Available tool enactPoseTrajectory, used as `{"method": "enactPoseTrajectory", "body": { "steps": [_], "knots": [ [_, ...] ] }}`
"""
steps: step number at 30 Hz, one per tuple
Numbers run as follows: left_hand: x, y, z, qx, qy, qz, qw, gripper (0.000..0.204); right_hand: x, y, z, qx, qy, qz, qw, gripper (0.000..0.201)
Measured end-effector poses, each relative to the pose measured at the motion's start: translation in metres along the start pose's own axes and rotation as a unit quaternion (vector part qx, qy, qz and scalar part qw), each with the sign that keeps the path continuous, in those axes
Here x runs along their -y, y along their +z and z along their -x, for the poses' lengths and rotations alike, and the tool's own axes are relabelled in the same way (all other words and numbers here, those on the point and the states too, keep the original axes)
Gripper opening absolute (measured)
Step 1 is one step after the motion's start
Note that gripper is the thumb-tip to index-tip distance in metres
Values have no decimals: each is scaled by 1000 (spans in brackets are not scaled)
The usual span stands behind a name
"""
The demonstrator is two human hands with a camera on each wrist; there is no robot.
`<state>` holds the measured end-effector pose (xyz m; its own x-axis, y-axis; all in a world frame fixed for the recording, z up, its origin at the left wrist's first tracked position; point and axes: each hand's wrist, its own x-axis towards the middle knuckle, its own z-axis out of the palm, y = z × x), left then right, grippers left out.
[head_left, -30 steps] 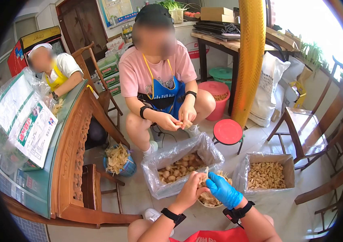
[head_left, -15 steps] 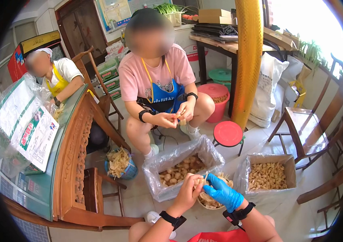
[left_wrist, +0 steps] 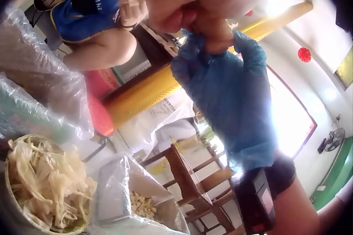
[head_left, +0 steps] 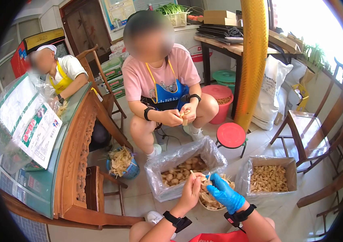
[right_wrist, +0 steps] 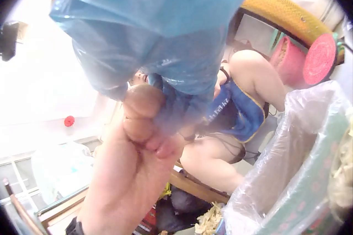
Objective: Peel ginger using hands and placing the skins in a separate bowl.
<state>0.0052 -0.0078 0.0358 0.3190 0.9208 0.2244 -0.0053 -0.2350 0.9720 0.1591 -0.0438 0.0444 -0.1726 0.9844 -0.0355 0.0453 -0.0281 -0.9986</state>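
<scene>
In the head view my bare left hand (head_left: 190, 190) pinches garlic, and a thin pale stalk (head_left: 193, 173) sticks up from its fingertips. My right hand (head_left: 224, 193), in a blue glove, meets it from the right with fingers and thumb curled at the same garlic. Both wrist views show the two hands' fingertips close together, hiding most of the garlic. Below them stands a round basket (left_wrist: 7, 177) heaped with dry garlic skins (left_wrist: 52, 185). Just beyond is a plastic-lined box (head_left: 155, 183) of whole garlic bulbs (head_left: 181, 171).
To the right, another lined box (head_left: 245, 179) holds loose cloves (head_left: 269, 177). A person (head_left: 161, 80) sits opposite, working with both hands. A red stool (head_left: 231, 135), a bucket of skins (head_left: 130, 171), a wooden chair (head_left: 310, 133) and a glass-topped table (head_left: 44, 189) stand around.
My hands have come slightly apart at the fingertips. The pale stalk, earlier upright between them, now shows at the left fingertips. The head view has shifted a little.
</scene>
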Motion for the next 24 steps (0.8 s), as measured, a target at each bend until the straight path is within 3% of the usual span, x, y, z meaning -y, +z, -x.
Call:
{"method": "enactPoseTrajectory", "body": {
  "steps": [5, 8, 11, 13, 14, 16, 24],
  "knots": [
    [10, -3, -4, -27, -47, 94, 994, 30, 0, 1, -1, 4, -21, 0, 1000, 35],
    [2, -4, -4, 3, -107, 118, 987, 33, 3, 2, -2, 1, 3, -75, 997, 38],
    [3, -1, -4, 1, -141, 132, 981, 32, -5, -5, -7, -7, 55, -93, 994, 36],
    [15, 1, -2, 23, -114, 76, 990, 30, -4, -11, -10, -45, 178, -130, 974, 35],
    [18, 2, -2, 24, -114, 76, 990, 30, -7, -13, -11, -45, 178, -130, 974, 35],
    [21, 3, -1, 26, -82, 61, 994, 27, -12, -15, -13, 8, 205, -131, 970, 41],
    [18, -3, -4, 12, -164, 145, 976, 29, -5, -11, -12, 4, 169, -188, 967, 35]
  ]
}}
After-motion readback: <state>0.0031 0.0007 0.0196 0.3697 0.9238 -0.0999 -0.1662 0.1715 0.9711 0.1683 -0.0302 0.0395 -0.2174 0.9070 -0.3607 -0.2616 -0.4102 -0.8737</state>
